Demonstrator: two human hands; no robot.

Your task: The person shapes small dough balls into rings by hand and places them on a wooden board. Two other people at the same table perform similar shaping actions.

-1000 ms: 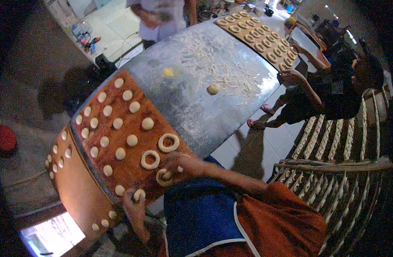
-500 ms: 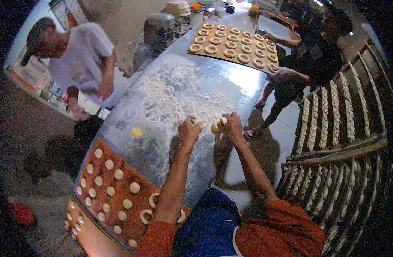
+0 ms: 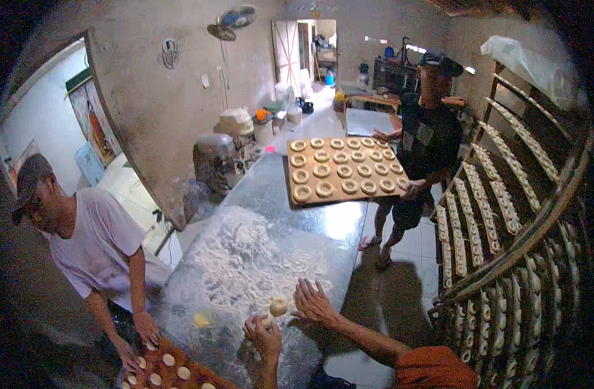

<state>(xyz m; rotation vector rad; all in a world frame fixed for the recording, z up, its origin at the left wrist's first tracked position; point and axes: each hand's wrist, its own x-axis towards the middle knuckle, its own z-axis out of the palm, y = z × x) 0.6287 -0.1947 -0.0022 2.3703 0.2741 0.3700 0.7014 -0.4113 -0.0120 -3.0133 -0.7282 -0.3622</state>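
Observation:
My left hand (image 3: 263, 337) is closed, its fingers curled round a small pale piece of dough (image 3: 267, 319) just above the floured table. Right beside it is a rounder lump of dough (image 3: 279, 305) with a dimple in its top. My right hand (image 3: 314, 303) is open next to that lump, palm down with the fingers spread. Whether its thumb touches the lump I cannot tell. Loose flour (image 3: 238, 259) is spread over the metal table (image 3: 258, 181) ahead of both hands.
Across the table, a person in black (image 3: 430, 136) holds a board of dough rings (image 3: 342, 191). At left, a person in a pale shirt (image 3: 109, 240) handles dough balls on a brown board (image 3: 193, 379). Racks of shaped dough (image 3: 485, 194) stand at right; a yellow lump (image 3: 201, 319) lies on the table.
My view has tilted up. My right hand has opened and let go of the dough. The person at left has brought both hands down to the board of dough balls.

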